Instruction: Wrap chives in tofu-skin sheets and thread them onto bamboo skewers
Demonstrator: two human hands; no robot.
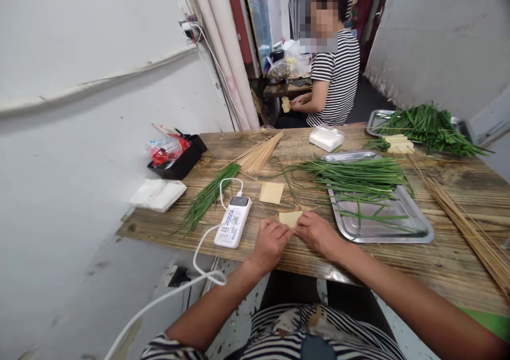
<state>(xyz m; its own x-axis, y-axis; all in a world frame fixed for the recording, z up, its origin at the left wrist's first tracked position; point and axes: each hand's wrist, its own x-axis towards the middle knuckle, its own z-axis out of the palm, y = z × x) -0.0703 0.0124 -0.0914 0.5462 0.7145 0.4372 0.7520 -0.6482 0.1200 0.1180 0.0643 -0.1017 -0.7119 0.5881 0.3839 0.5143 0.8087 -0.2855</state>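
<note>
A small pale-yellow sheet that looks like tofu skin [290, 219] lies on the wooden table in front of me. My left hand [271, 241] is closed at its near left corner, fingers curled. From the right, my right hand [317, 234] pinches the sheet's near right side; the fingertips of both hands almost meet. What lies under the fingers is hidden. Just beyond is a second square sheet [272, 192], flat and untouched. Green chives [358, 174] lie across a metal tray [418, 231] to the right of my hands.
A white power bank [233, 224] with a cable lies left of my hands, near more chives [209, 198] and bamboo skewers [261, 152]. Further skewers [466, 222] lie right. A black box [179, 163], napkins [158, 194] and a white container [326, 137] stand around. Another person [337, 78] sits beyond.
</note>
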